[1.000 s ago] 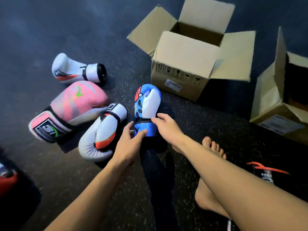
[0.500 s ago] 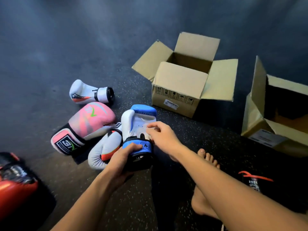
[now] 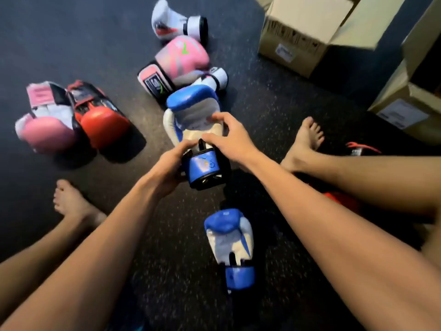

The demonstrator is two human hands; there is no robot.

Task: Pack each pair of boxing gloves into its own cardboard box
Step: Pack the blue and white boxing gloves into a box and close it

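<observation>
I hold a blue and white boxing glove point(image 3: 191, 115) above the floor, palm side up. My left hand point(image 3: 167, 168) grips its blue cuff from the left. My right hand point(image 3: 229, 137) grips the palm and wrist from the right. Its matching blue and white glove point(image 3: 230, 237) lies on the floor between my forearms. A cardboard box point(image 3: 300, 37) stands at the upper right, and a second box point(image 3: 410, 106) at the right edge.
Pink gloves point(image 3: 181, 60) point(image 3: 45, 123), a red glove point(image 3: 100, 120) and white gloves point(image 3: 176, 20) point(image 3: 212, 80) lie on the dark floor to the left and beyond. My bare feet point(image 3: 69, 201) point(image 3: 305, 139) flank my arms. A red and black glove point(image 3: 358, 149) is at the right.
The view has tipped downward, bringing the second blue glove and the left-hand gloves into sight. I have lifted the blue glove closer, with both hands now gripping it.
</observation>
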